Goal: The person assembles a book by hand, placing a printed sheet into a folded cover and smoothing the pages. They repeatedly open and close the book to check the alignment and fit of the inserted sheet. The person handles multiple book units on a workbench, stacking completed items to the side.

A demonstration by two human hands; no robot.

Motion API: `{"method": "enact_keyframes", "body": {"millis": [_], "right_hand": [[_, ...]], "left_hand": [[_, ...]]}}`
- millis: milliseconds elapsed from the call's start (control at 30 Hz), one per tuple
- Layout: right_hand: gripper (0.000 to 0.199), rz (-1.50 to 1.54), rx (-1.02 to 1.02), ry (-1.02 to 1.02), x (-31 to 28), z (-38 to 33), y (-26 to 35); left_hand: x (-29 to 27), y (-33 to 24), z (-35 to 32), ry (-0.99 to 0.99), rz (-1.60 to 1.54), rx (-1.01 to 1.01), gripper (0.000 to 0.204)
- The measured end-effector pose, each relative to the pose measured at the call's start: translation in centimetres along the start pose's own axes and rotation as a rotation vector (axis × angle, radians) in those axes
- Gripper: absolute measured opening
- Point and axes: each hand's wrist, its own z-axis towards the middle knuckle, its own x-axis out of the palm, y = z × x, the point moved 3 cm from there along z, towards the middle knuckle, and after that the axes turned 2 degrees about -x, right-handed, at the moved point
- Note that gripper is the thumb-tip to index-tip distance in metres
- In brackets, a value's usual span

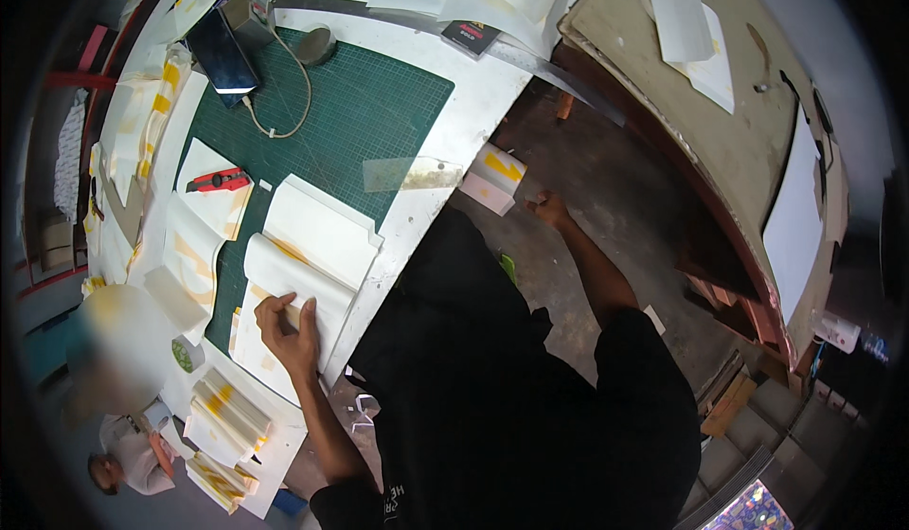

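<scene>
My left hand [292, 333] rests on a stack of folded white paper sheets [317, 232], its fingers bent and its thumb apart from them. The sheets are partly spread and have yellow-orange patches. Past the table's edge, my right hand [549, 210] is closed, with its fingertips close to a white folded piece of paper [494, 179] with yellow patches. Whether they touch it, I cannot tell. A red utility knife [218, 181] lies on another patched sheet to the left. Under the papers lies a green cutting mat [379, 94].
A phone [222, 56] with a cable, a grey box [248, 18] and a dark round object [315, 47] stand on the mat. A clear strip [412, 174] crosses its edge. More patched paper stacks [227, 412] lie lower left. Another table [663, 85] stands right. A person [137, 454] is at lower left.
</scene>
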Motion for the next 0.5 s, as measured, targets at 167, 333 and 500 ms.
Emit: {"method": "enact_keyframes", "body": {"millis": [167,333,500], "right_hand": [[0.078,0.014,0.051,-0.150,7.1,6.2,-7.4],[0.054,0.411,0.335,0.008,11.1,9.3,-8.6],[0.045,0.609,0.412,0.150,11.6,10.5,-8.9]], "left_hand": [[0.8,-1.0,0.8,0.033,0.040,0.021,0.036],[0.2,-1.4,-0.1,0.023,0.204,0.092,0.037],[-0.3,-2.3,-1.8,0.040,0.348,0.128,0.037]]}}
